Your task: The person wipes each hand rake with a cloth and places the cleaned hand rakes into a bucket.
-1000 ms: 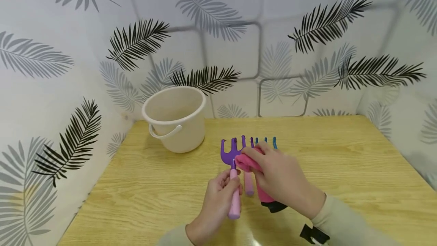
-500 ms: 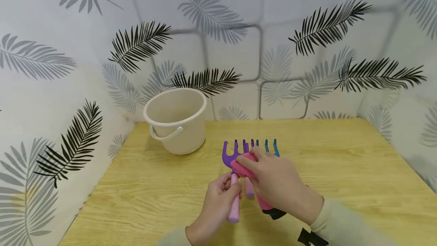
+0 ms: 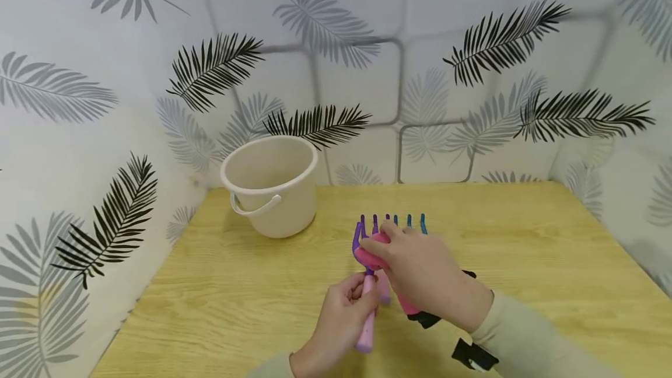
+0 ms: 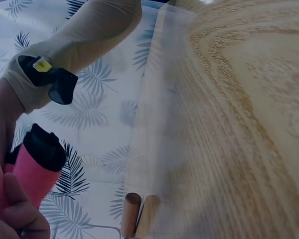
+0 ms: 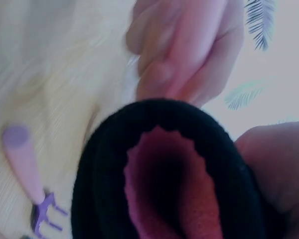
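Note:
My left hand [image 3: 341, 319] grips the pink handle of a small purple hand rake [image 3: 368, 314], tines pointing away from me. In my right hand [image 3: 422, 270] is a pink cloth [image 3: 370, 258], pressed over the base of the rake's head. The cloth's black edge [image 5: 162, 114] loops open toward the right wrist camera, while the left wrist view shows it hanging as a rolled pink length [image 4: 37, 174]. Just behind lies another purple rake with a pink handle [image 5: 22, 159], partly hidden. Blue tines [image 3: 423, 223] of a further tool show past my right hand, which hides its handle.
A cream bucket [image 3: 283, 209] with its handle down stands at the back left of the wooden table [image 3: 220, 296]. Leaf-patterned covering [image 3: 341, 80] rises behind and to the left of the table.
The held rake has swung slightly right and turned, its head now seen more edge-on. My right hand has shifted a little with the cloth against the head. The bucket stays put.

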